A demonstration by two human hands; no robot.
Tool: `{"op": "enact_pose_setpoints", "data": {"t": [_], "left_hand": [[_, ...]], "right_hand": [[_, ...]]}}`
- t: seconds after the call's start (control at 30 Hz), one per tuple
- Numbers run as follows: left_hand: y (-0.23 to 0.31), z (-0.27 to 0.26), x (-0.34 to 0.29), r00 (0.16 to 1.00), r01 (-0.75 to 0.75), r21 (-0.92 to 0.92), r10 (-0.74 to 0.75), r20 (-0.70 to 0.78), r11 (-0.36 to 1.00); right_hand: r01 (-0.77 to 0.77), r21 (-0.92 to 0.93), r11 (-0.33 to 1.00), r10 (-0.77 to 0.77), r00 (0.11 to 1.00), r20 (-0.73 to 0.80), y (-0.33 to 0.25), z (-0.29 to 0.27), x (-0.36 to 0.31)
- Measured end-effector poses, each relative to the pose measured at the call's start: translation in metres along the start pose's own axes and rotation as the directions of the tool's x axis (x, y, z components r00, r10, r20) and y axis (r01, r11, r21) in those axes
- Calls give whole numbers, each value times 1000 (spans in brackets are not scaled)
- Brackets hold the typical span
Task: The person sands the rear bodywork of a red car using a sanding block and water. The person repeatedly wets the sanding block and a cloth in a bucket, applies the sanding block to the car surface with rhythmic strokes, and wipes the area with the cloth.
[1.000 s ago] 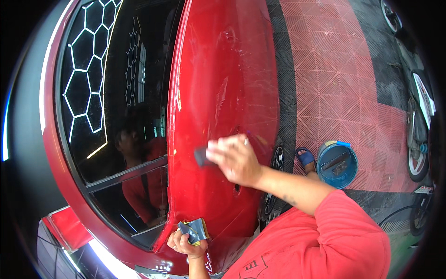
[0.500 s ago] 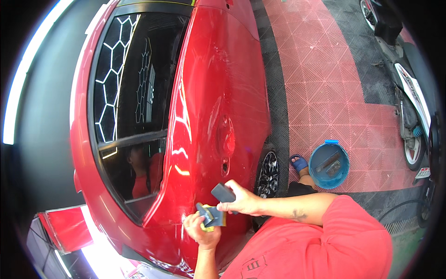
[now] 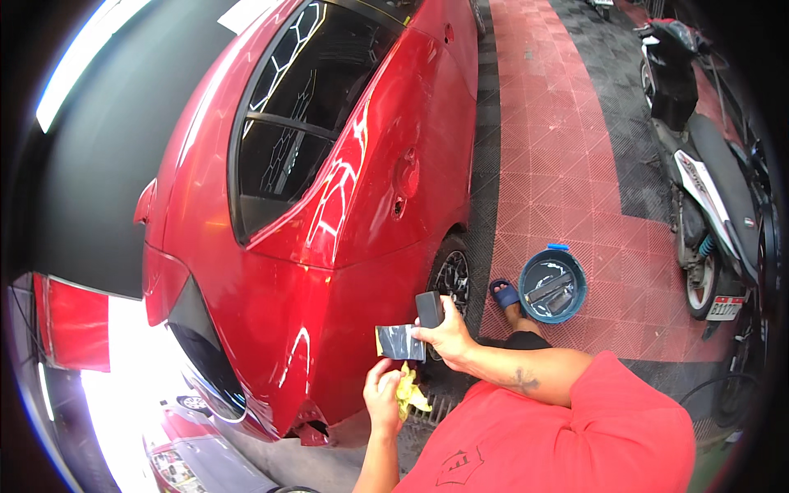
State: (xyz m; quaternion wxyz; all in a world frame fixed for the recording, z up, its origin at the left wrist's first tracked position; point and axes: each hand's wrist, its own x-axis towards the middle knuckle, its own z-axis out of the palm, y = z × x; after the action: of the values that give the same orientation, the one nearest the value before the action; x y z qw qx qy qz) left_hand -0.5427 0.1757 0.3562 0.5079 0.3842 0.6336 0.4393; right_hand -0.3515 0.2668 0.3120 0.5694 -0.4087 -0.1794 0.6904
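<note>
My right hand (image 3: 450, 335) is closed around a black rectangular block (image 3: 428, 309). The same hand pinches a dark grey piece of sandpaper (image 3: 400, 343), wet-looking with pale streaks and a tan edge, just below the block. My left hand (image 3: 383, 396) is below the sandpaper, its fingers curled on a crumpled yellow cloth (image 3: 412, 394) that hangs beside the palm. Its fingertips come close to the sandpaper's lower edge; whether they touch it, I cannot tell. Both hands are in front of the red car's (image 3: 370, 283) rear corner, near the wheel (image 3: 451, 275).
A blue bucket (image 3: 582, 287) with water and dark blocks inside stands on the red and black tiled floor (image 3: 559, 156), near a sandalled foot (image 3: 505, 293). A motorcycle (image 3: 699, 181) is parked at the right. Another car (image 3: 193, 456) shows at the lower left.
My view has shifted toward the car's rear corner. The left hand and yellow cloth have dropped away from the sandpaper, which my right hand now holds out with the black block.
</note>
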Motion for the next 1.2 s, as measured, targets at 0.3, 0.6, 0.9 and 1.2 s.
{"op": "enact_pose_setpoints", "data": {"t": [0.3, 0.6, 0.9, 1.2], "left_hand": [[2, 65, -22, 996, 36, -410, 3, 95, 911], [7, 105, -48, 998, 43, -278, -52, -24, 960], [66, 237, -19, 964, 41, 344, -128, 234, 938], [107, 359, -16, 954, 229, 191, -260, 152, 954]], "right_hand": [[344, -426, 837, -339, 937, 90, -53, -26, -79], [359, -526, 771, -230, 927, 295, -64, -98, -77], [209, -498, 842, -32, 940, 339, -197, -238, -4], [-206, 14, 978, 172, 849, 499, -264, -288, 42]]}}
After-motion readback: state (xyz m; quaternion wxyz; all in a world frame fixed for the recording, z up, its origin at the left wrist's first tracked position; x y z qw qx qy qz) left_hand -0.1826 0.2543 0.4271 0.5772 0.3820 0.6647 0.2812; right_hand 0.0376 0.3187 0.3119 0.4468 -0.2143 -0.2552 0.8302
